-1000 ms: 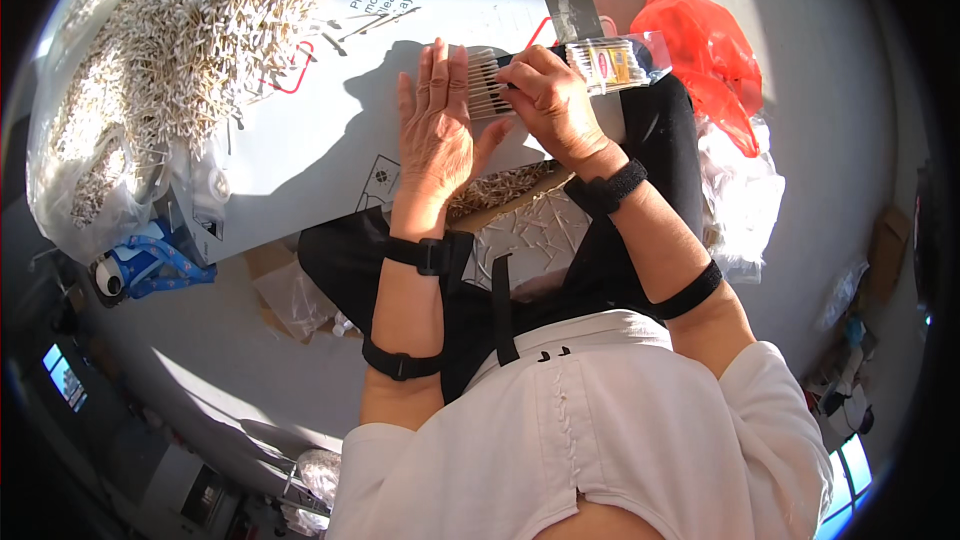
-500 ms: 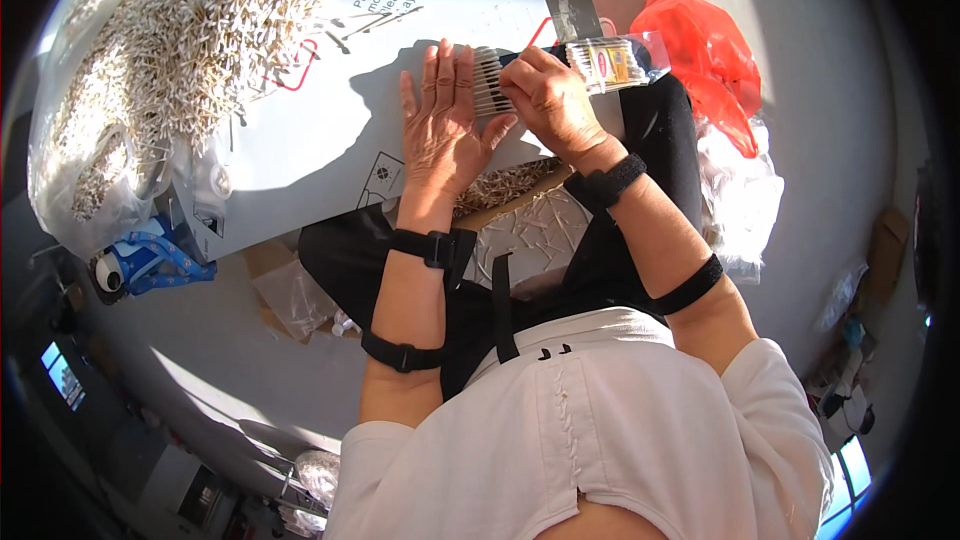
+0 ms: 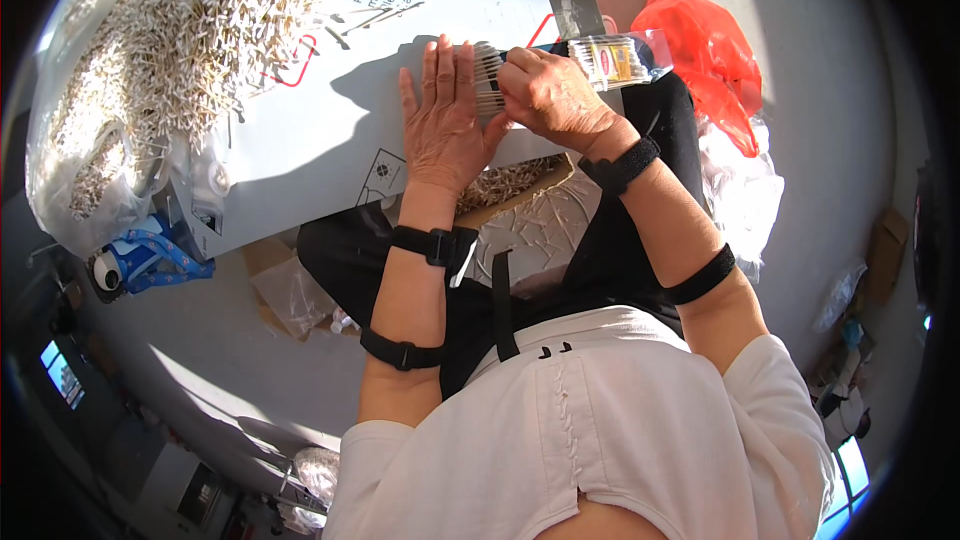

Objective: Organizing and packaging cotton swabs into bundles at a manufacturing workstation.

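Note:
On the grey-white printed board [image 3: 330, 135], my left hand [image 3: 441, 130] lies flat with fingers stretched out and thumb out to the side. Right beside its fingers is a row of cotton swabs [image 3: 488, 78], lined up side by side. My right hand [image 3: 560, 98] is closed at the right end of this row, fingers bent and pressed together; its fingertips are partly hidden. Just past that hand lies a clear pack of cotton swabs [image 3: 618, 60] with a yellow and red label. A dark blue patch shows between pack and row.
A big heap of loose cotton swabs [image 3: 205, 25] spills from a clear bag at the far left. Below the board sits a carton of swabs [image 3: 510, 185]. To the right are a red plastic bag [image 3: 700, 55] and white bags [image 3: 740, 190]. A blue strap [image 3: 165, 255] hangs at left.
My right hand has shifted slightly and turned, its wrist and forearm moving right. My left hand stays almost in place beside the row.

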Demonstrator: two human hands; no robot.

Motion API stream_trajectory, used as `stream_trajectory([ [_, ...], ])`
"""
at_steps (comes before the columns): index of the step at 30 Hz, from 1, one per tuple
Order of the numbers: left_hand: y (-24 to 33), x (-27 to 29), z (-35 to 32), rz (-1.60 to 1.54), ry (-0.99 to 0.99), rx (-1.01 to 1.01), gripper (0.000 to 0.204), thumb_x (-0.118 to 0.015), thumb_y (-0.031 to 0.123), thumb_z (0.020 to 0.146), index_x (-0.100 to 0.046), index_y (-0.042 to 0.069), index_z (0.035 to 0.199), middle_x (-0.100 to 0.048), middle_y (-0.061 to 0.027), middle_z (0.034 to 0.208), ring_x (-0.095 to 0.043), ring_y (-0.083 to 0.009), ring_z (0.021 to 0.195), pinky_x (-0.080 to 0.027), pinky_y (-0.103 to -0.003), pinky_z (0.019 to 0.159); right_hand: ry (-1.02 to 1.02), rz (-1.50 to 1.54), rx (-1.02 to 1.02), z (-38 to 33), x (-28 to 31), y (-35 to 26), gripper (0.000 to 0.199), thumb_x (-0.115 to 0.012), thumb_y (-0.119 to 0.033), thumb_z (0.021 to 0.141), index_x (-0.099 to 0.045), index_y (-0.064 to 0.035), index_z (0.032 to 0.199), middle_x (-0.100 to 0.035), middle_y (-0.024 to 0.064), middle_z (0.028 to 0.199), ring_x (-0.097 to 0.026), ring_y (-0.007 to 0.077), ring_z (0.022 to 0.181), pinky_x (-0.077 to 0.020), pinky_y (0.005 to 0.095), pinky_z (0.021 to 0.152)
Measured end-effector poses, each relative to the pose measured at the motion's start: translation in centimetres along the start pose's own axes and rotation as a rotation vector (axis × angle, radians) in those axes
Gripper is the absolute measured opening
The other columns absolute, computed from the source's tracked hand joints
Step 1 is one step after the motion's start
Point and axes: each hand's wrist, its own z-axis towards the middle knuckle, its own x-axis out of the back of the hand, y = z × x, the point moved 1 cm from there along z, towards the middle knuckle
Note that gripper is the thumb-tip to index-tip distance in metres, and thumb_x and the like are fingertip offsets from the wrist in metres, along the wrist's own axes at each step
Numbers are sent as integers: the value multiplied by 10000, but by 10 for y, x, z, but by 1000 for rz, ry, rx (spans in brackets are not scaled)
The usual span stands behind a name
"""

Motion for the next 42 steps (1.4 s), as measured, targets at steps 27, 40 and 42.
stream_trajectory([
  [27,4,2,-11,-28,57,36,920,-489,642,890,-188,72,1547,-170,-132,1614,-195,-283,1485,-115,-584,1173,187,308,-348,-30,-2,-7,149,-689,-39,756,-623,-49,889,-593,106,852,-608,334,815,-498,422,738],
  [40,5,0,-15,18,16,59,946,-539,635,859,-183,98,1551,-170,-102,1615,-177,-271,1490,-120,-580,1178,224,233,-325,-29,-11,-15,94,-692,-91,799,-687,-93,893,-589,65,830,-636,277,806,-520,387,691],
  [42,5,0,-15,11,15,59,946,-555,623,856,-186,95,1549,-169,-103,1615,-177,-270,1490,-119,-580,1178,233,224,-322,-29,-11,-15,94,-692,-94,799,-686,-92,892,-590,65,829,-636,277,803,-521,389,690],
])
